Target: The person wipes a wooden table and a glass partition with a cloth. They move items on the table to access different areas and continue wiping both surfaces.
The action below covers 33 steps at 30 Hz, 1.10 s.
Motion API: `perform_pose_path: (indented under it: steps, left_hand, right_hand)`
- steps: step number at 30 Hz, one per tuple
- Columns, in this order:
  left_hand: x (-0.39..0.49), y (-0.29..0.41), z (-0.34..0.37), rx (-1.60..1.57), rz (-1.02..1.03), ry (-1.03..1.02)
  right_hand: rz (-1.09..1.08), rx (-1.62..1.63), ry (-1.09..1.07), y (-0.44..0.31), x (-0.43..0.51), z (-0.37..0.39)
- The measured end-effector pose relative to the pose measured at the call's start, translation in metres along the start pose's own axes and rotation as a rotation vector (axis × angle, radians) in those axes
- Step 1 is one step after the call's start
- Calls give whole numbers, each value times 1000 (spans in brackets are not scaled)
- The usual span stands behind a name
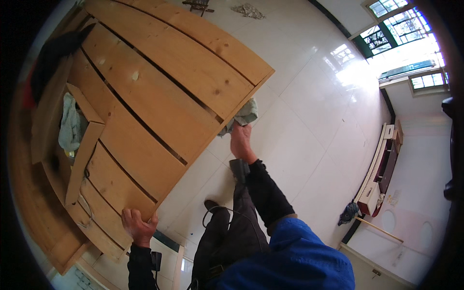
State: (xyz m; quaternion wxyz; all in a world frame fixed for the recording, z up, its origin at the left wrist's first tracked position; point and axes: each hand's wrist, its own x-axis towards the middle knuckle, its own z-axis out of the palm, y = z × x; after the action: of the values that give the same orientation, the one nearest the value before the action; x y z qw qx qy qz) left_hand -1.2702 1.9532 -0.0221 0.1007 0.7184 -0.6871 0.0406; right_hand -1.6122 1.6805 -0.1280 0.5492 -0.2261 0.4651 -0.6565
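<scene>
A large slatted wooden platform (152, 127), perhaps a bed or bench, fills the left half of the head view. My left hand (139, 226) grips its near edge at the lower corner, fingers on top of a slat and thumb at the front. In my right hand (241, 141) is a grey-green cloth (247, 111), bunched against the platform's front edge; part of it is hidden beneath the wood. On the slats stands an open cardboard box (83, 163) with another pale cloth (69, 123) inside.
Dark clothing (54, 61) hangs over the platform's far left. A crumpled rag (248, 11) lies on the tiled floor (301, 108). A mop (348, 213) leans near a low cabinet (377, 174) at the right wall. A thin cable (217, 207) loops by my legs.
</scene>
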Motion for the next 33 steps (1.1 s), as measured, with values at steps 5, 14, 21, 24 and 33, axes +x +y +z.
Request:
perform_pose_path:
  steps: [5,14,21,24,33]
  left_hand:
    - [-3,-1,0,-38,-40,-15]
    - [-1,-1,2,-20,-10,15]
    - [0,0,-1,-18,-12,1]
    - [0,1,-1,7,-5,0]
    - [-1,-2,0,-23,-20,-18]
  right_hand:
    - [-57,-388,115,61,-71,22]
    - [250,-318,-204,75,-162,27]
    - [274,-373,-486,53,-147,-16]
    - [446,-357,-492,39,-150,-31]
    - [66,-486,-572,35,-95,-26]
